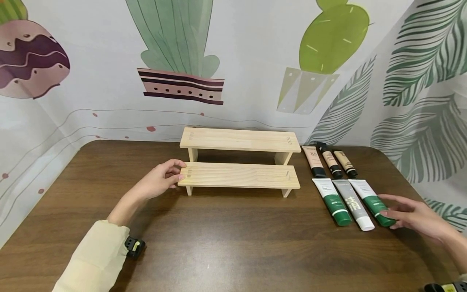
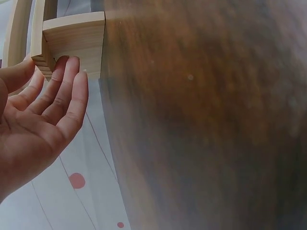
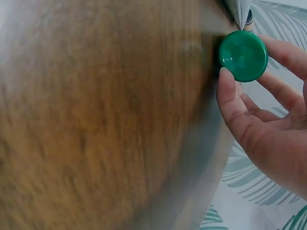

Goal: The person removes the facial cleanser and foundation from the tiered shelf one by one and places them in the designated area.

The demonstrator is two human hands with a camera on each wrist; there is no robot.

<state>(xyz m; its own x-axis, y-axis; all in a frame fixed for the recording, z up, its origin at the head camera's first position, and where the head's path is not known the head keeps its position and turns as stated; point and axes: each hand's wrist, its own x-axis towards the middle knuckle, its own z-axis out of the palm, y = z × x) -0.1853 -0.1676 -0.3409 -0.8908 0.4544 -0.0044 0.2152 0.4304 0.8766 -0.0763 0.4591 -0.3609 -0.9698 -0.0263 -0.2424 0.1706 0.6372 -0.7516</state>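
Note:
A low wooden shelf stands on the table in front of a second, taller wooden shelf. My left hand holds the front shelf by its left end. Seen from the left wrist, the thumb lies at the board's end and the other fingers spread beside the leg. On the right, my right hand grips a white-and-green squeeze tube near its green cap, thumb on one side, fingers on the other. That tube is the rightmost of the front row, lying on the table.
Beside it lie a grey tube with a white cap and another white-and-green tube. Behind them are a pink tube and two smaller black-capped tubes. A patterned cloth hangs along the brown table's back edge.

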